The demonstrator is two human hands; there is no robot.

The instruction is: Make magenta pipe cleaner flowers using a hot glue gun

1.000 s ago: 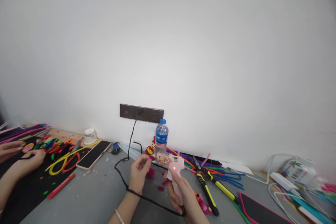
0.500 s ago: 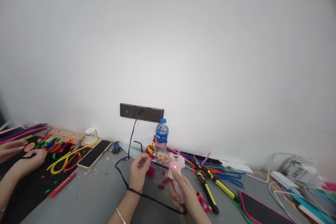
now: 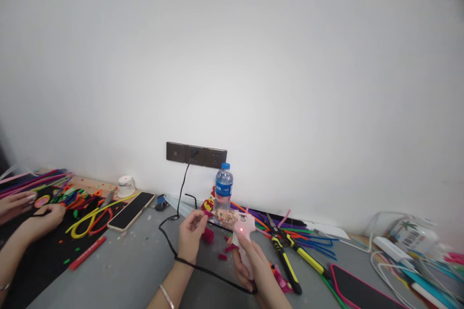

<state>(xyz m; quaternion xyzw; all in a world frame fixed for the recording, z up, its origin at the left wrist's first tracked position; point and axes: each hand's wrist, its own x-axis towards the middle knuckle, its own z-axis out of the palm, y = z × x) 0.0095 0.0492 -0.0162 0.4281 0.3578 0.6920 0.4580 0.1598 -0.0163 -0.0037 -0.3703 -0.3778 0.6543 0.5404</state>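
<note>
While clasping a pink glue gun [image 3: 244, 225] at near center in the right hand [image 3: 255, 259], pinches a magenta scrap [image 3: 208, 213] just left of it with the left hand [image 3: 190, 235], before an upright bottle [image 3: 224, 188] of indistinct contents, right of a white tub [image 3: 126, 187].

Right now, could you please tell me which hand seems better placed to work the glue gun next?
Probably the right hand: it grips the glue gun by its handle, while the left hand pinches a small dark-pink piece near its front end.
</note>
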